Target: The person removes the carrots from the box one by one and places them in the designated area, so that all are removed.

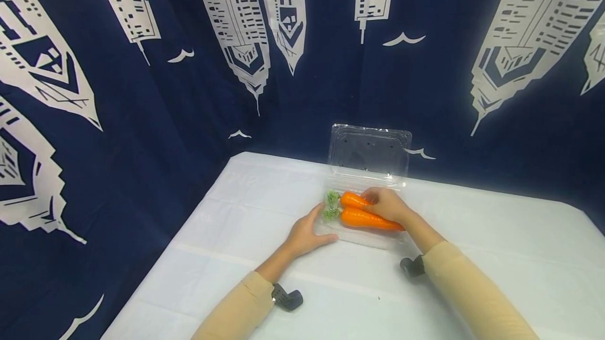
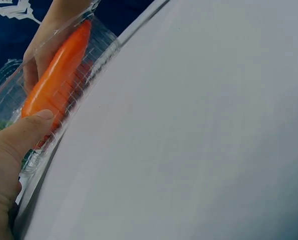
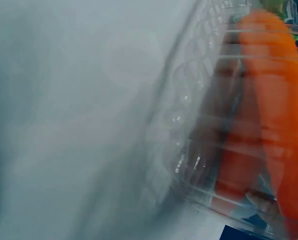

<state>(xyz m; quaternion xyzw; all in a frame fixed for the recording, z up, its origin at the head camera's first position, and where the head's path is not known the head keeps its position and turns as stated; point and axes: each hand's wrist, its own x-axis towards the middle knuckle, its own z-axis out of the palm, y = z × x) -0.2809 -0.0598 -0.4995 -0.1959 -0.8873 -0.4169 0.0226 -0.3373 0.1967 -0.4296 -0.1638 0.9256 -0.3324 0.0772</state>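
Two-handed, tends a tub (image 1: 361, 236): grips the rear carrot (image 1: 352, 200) inside with the right hand (image 1: 390, 205), beside the front carrot (image 1: 368, 219); spreads the left hand (image 1: 304, 235) wide around the near-left corner. Probably settling both; likely calls next for releasing, then lowering the lid (image 1: 369, 154).

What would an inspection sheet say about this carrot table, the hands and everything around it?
Surface: white cover, faintly creased, with one tiny dark speck.
Job's things: near carrot and far carrot, green-topped, in a clear box; its lid stands raised at the back.
Clutter: nothing seen.
Left hand: thumb and fingers spread at the box's near left corner.
Right hand: grips the far carrot.
Cables: nothing seen.
Surroundings: dark blue cloth with upside-down white buildings; beige sleeves, a dark device by each wrist.
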